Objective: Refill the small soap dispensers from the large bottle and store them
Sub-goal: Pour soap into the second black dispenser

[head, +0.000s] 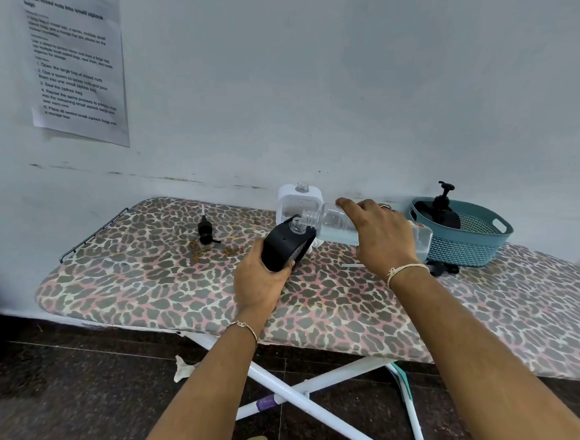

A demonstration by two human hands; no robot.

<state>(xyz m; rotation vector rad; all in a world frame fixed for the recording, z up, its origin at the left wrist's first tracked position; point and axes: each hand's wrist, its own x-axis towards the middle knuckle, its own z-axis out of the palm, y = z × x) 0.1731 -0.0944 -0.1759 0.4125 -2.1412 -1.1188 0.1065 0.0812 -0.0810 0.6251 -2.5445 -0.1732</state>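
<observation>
Along the back edge of the leopard-print ironing board (140, 278) stand an uncapped white square soap dispenser (291, 202) and, rightward, a teal plastic basket (468, 253) holding a black pump-topped dispenser (445, 213). A black pump head (207, 231) lies left of centre. Mid-board, the left hand (260, 283) grips a tilted black square dispenser (283, 250); the right hand (380, 236) clasps a clear large bottle (336, 226), part-filled with clear liquid, mouth at that dispenser's neck.

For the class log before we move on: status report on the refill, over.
Left hand grips black dispenser, tilted. Right hand tips large bottle, mouth at dispenser neck. White dispenser close behind; pour path clear.
</observation>
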